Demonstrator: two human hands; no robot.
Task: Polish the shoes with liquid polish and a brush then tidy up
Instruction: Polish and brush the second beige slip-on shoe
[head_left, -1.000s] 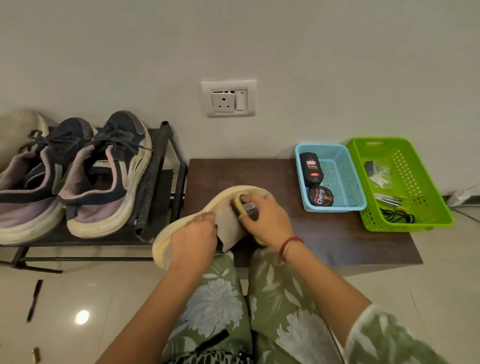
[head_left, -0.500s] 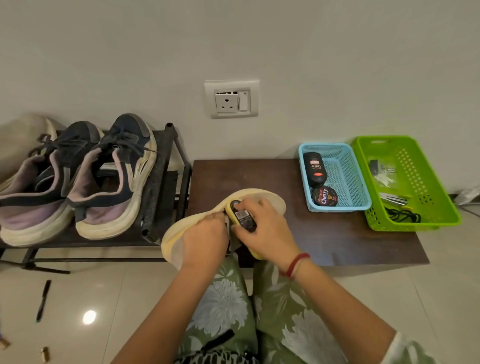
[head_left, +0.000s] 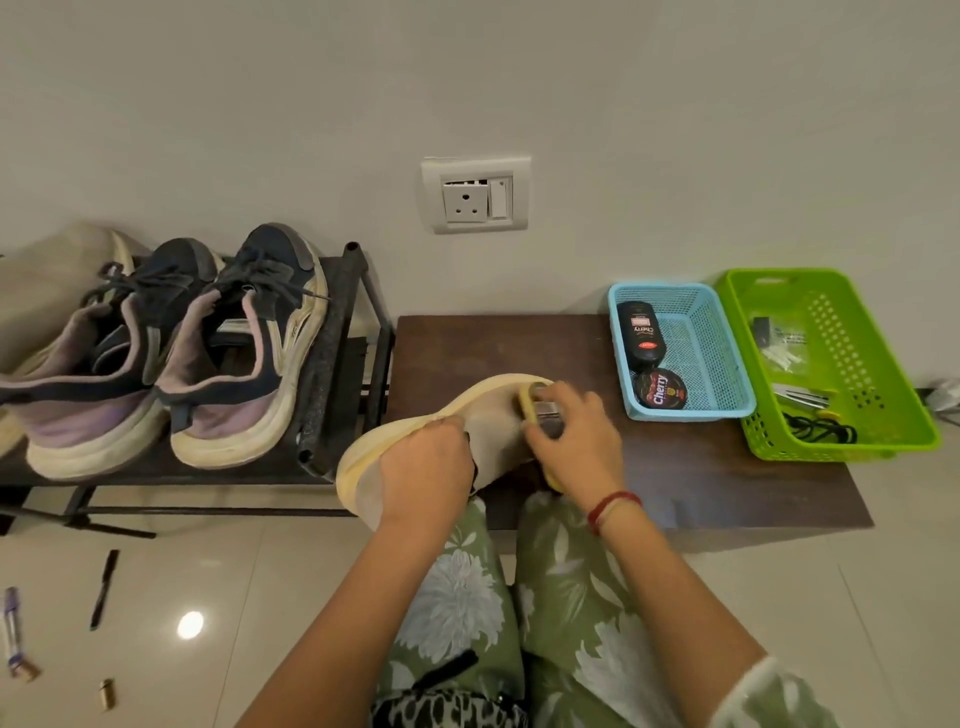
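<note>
I see the pale shoe (head_left: 491, 413) at the near left edge of the bench (head_left: 675, 478), left hand (head_left: 426, 473) gripping its side, right hand (head_left: 576, 447) curled round the yellow brush (head_left: 526, 401) against it; the polish bottle (head_left: 641, 330) lies in the blue basket (head_left: 693, 413).

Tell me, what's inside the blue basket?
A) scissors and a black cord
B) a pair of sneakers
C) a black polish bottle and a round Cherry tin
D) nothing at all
C: the blue basket holds a black polish bottle lying on its side, with a round tin marked Cherry right beside it.
</note>
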